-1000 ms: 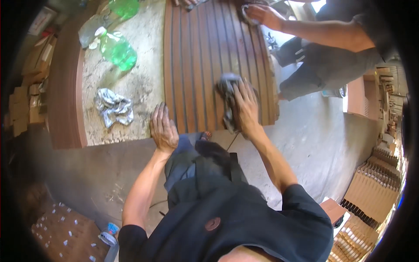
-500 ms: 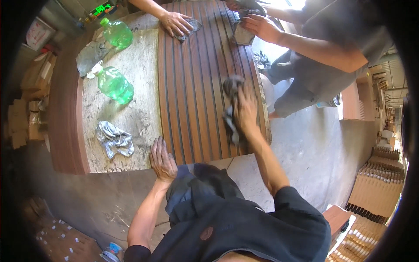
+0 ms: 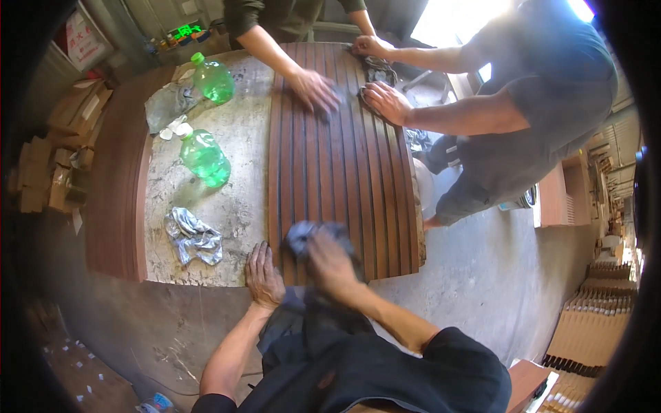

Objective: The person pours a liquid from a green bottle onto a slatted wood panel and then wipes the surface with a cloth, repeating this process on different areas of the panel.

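Observation:
A reddish-brown grooved wood panel (image 3: 344, 179) lies on a worn, pale work surface (image 3: 241, 172). Near the panel's front left end, my right hand (image 3: 330, 265) presses a dark grey rag (image 3: 299, 237) onto the slats; both are smeared by motion. My left hand (image 3: 265, 279) rests flat at the front edge of the work surface, beside the panel's left corner, fingers stretched out and holding nothing. A crumpled grey-white cloth (image 3: 193, 236) lies left of it. Farther back stand two clear green bottles, one nearer (image 3: 205, 160) and one farther (image 3: 215, 80).
Across the panel, one co-worker's hand (image 3: 315, 91) wipes with a cloth. Another person at the right has a hand (image 3: 389, 103) on the panel's right side. A grey plastic bag (image 3: 169, 107) lies by the bottles. Stacked brown boards (image 3: 113, 179) border the left; cartons (image 3: 79, 107) stand beyond.
My right hand and its rag have swept left and toward me across the panel. My left hand stays at the edge. The far co-worker's hand has moved right; the view has tilted up.

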The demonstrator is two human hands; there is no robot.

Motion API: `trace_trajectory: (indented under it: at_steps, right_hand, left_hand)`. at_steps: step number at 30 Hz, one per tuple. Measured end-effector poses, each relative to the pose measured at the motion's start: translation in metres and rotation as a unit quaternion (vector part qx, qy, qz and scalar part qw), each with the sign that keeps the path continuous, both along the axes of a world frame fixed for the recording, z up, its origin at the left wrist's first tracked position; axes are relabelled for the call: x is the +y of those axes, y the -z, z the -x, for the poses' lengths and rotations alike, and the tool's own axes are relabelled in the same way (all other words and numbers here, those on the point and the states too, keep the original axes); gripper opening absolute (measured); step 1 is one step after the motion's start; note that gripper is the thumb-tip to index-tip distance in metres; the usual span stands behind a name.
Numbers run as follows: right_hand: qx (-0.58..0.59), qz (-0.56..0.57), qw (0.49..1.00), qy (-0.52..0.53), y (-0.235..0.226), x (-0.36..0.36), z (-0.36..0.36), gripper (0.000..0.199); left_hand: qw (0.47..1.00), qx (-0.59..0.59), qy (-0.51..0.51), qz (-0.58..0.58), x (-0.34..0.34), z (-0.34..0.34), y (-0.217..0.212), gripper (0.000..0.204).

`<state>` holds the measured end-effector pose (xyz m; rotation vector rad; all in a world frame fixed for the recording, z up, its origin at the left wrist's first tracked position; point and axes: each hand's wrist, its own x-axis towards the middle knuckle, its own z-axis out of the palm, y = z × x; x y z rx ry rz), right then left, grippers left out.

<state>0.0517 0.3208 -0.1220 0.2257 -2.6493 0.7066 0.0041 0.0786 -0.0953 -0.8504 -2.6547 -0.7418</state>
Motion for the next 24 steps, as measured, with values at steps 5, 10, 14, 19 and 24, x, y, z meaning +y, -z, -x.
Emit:
trace_trajectory:
  at_steps: [5,10,14,19,24]
  right_hand:
    - [-0.032,-0.002,0.999,-0.021,-0.018,0.01,0.092,0.06]
    - [0.042,0.01,0.995,0.086,-0.003,0.051,0.178,0.052]
    - [-0.029,0.05,0.994,-0.091,-0.038,-0.019,0.059,0.046]
    - [0.039,-0.021,0.985,-0.167,-0.024,0.0,0.033,0.037]
    - [0.031,0.016,0.994,-0.102,-0.047,-0.02,0.072,0.031]
  left_hand:
    - [1.0,0.018,-0.006,-0.012,0.001,0.003,-0.001,0.053]
    - [0.997,-0.022,0.032,-0.062,0.017,0.01,0.001,0.053]
    - [0.99,-0.107,0.05,-0.075,-0.036,-0.005,-0.01,0.061]
    - [0.972,-0.167,0.119,-0.111,-0.045,0.009,-0.016,0.069]
    - [0.958,-0.182,0.197,-0.099,-0.052,0.021,-0.004,0.065]
